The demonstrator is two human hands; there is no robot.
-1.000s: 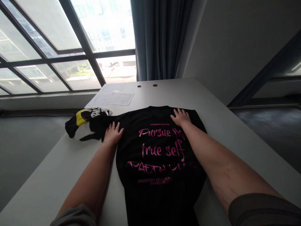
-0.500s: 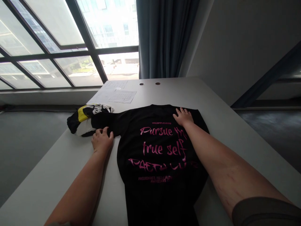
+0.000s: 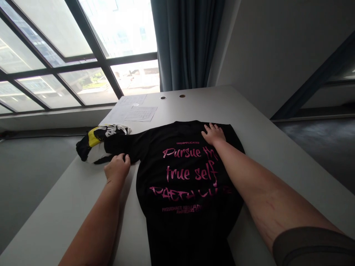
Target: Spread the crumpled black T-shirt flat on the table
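A black T-shirt (image 3: 177,229) with pink lettering lies spread on the white table, back print facing up, its collar toward the window. My right hand (image 3: 214,134) rests flat on the shirt's upper right part, fingers spread. At the left sleeve's end, my left hand (image 3: 117,166) has its fingers curled on the black cloth; the fingertips are partly hidden. Just beyond that hand sits a bunched garment (image 3: 95,142) in black, white and yellow, touching or overlapping the sleeve's end.
Sheets of paper (image 3: 141,113) lie near the far left of the white table (image 3: 244,107). Two round cable holes (image 3: 163,98) are set by its far edge. Behind stand a blue curtain (image 3: 188,48) and a large framed window (image 3: 133,29).
The fingers of my left hand have curled in on the sleeve's end. My right hand stays flat on the shirt. The whole view has shifted slightly.
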